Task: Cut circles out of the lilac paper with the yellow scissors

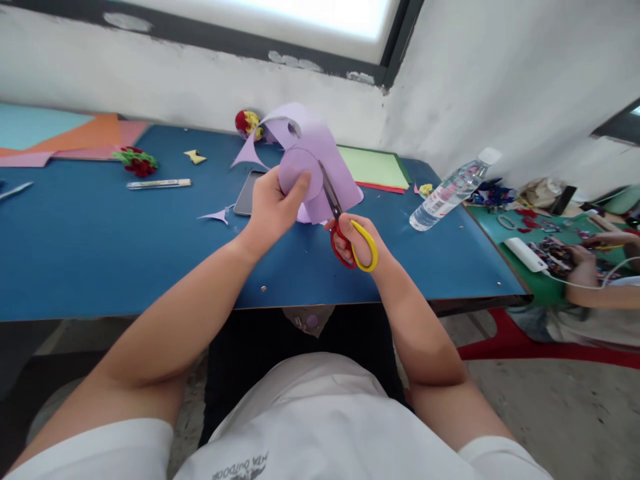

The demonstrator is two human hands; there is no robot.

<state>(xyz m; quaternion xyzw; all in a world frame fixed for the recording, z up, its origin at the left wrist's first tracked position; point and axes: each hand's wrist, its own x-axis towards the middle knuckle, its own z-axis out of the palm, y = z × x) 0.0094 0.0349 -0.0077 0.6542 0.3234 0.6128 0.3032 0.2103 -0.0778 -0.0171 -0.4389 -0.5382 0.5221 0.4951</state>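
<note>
Over the front half of the blue table (125, 267), the left hand (280, 200) grips the purple paper (337, 157), thumb pressed on its rounded part; the fingers beneath are hidden by the sheet. The right hand (357, 240) is closed around the handles of the scissors (337, 208), one loop red, one yellow; some of its fingers are covered by the handles, and how far the blades stand apart is hard to make out. The scissors lie just right of the left hand's grip, against the paper; their long axis slants, tips up and left toward the wall, loops toward the right forearm. Beyond the grip the paper curls up, its far edge blurred; behind the left hand, the phone (246, 193) is partly hidden. Below both hands runs the table's near edge, with bare blue surface before it; more open surface lies left of the left wrist and between the right hand and the tilted bottle (445, 198); past the bottle, another person's hands (593, 250) are blurred, that person's body cut off by the frame.
</note>
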